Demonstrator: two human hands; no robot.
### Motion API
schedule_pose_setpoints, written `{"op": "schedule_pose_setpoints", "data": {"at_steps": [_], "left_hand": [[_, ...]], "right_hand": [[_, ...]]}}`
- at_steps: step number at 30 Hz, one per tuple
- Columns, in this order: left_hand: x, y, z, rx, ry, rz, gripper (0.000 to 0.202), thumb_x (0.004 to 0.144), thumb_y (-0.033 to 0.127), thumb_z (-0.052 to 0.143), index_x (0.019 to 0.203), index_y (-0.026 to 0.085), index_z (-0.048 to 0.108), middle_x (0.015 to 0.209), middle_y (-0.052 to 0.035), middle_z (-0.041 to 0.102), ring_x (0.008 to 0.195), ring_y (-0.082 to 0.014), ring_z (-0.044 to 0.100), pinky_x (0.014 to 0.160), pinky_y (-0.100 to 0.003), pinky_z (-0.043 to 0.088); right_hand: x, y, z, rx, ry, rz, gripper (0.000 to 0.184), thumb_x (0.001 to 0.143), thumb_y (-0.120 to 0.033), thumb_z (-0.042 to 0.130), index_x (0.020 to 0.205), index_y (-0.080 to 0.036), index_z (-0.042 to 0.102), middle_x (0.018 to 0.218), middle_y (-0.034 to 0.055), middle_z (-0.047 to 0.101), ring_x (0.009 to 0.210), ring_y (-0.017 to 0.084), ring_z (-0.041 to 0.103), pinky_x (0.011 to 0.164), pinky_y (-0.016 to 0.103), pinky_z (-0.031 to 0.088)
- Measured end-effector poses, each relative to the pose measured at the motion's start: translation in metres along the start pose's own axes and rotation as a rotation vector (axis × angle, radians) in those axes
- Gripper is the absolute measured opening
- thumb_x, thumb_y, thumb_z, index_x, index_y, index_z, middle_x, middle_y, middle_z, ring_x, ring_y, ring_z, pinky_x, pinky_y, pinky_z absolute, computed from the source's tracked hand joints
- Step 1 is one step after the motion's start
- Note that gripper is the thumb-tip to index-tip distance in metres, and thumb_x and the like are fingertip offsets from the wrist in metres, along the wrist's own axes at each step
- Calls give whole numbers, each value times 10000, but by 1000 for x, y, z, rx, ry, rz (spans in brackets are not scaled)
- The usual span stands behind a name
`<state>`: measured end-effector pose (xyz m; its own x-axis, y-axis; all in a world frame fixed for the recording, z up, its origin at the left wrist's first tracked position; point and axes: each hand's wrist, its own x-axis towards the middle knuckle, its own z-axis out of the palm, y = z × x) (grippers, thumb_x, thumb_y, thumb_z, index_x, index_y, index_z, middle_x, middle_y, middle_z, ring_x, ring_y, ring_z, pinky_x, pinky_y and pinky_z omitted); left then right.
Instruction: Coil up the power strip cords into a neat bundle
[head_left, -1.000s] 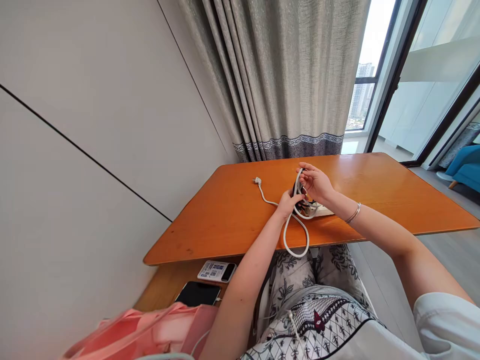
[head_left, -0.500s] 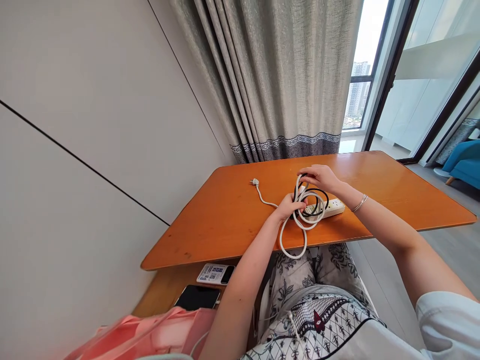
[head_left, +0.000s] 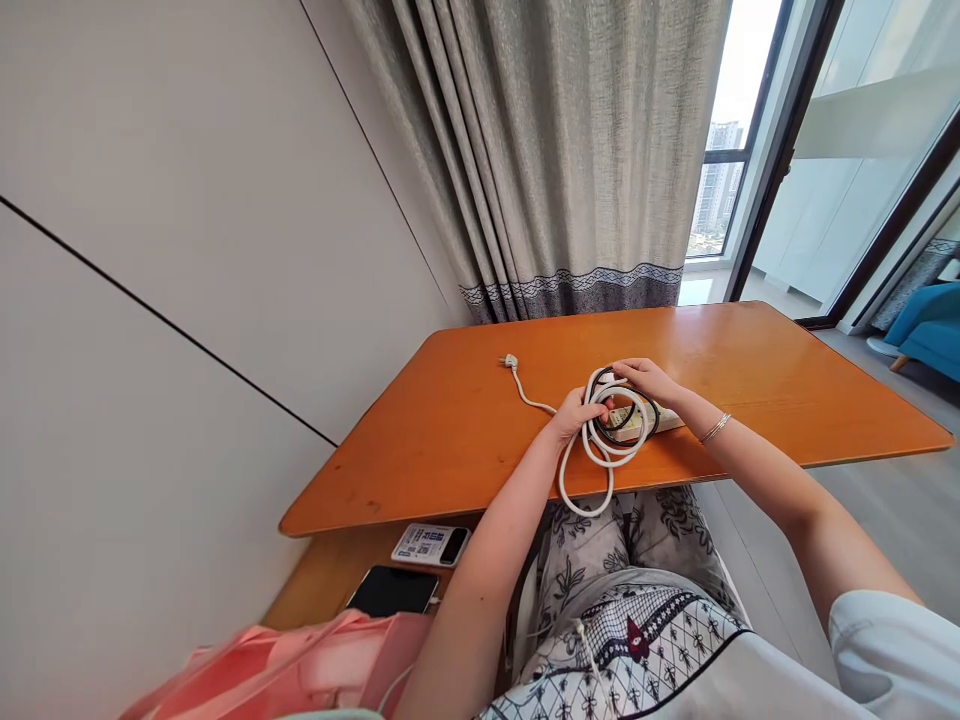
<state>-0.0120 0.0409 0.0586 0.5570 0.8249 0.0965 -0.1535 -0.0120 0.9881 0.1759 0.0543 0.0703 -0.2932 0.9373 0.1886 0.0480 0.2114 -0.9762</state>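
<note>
A white power cord (head_left: pixel 592 470) lies coiled on an orange wooden table (head_left: pixel 465 440), together with a black cable (head_left: pixel 627 436), over a white power strip (head_left: pixel 664 420). My left hand (head_left: pixel 576 410) is closed on the left side of the coil. My right hand (head_left: pixel 646 380) rests on top of the coil, fingers curled around its upper loops. One loop of the white cord hangs over the table's front edge. The cord's plug end (head_left: pixel 511 362) lies loose further back on the table.
A grey curtain (head_left: pixel 555 150) hangs behind the table, with glass doors at the right. On a lower shelf at the left lie a dark phone (head_left: pixel 395 590) and a small white device (head_left: pixel 431 545). Pink cloth (head_left: pixel 300 670) is bunched beside my lap. A blue chair (head_left: pixel 926 325) stands far right.
My right hand has come down from holding the loops upright and now lays them flat on the power strip. My left hand kept its hold at the coil's left side.
</note>
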Motion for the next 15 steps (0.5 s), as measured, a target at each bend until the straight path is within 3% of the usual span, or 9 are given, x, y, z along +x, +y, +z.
{"op": "schedule_pose_setpoints", "data": {"at_steps": [6,10,15], "left_hand": [[2,-3,-4,71,16,69,234,539,322,753,631,148,627,555,-11,596,535,-128,530,565,-257,418],[4,-5,-10,163,50,108,245,561,329,782,652,153,638,572,-4,610,543,-133,548,570,-259,439],[7,-13,-14,248,92,188,234,606,299,789,770,153,708,713,-26,695,643,-161,613,629,-268,490]], "right_hand": [[-9,-1,1,287,-20,104,501,635,-566,813,877,-139,715,797,48,710,768,170,640,820,336,516],[-12,-9,-9,213,29,20,402,632,-399,851,919,-142,736,893,52,729,860,150,636,903,320,483],[-14,-16,-17,149,16,7,361,702,-349,802,997,-166,705,980,59,733,902,159,659,897,338,512]]}}
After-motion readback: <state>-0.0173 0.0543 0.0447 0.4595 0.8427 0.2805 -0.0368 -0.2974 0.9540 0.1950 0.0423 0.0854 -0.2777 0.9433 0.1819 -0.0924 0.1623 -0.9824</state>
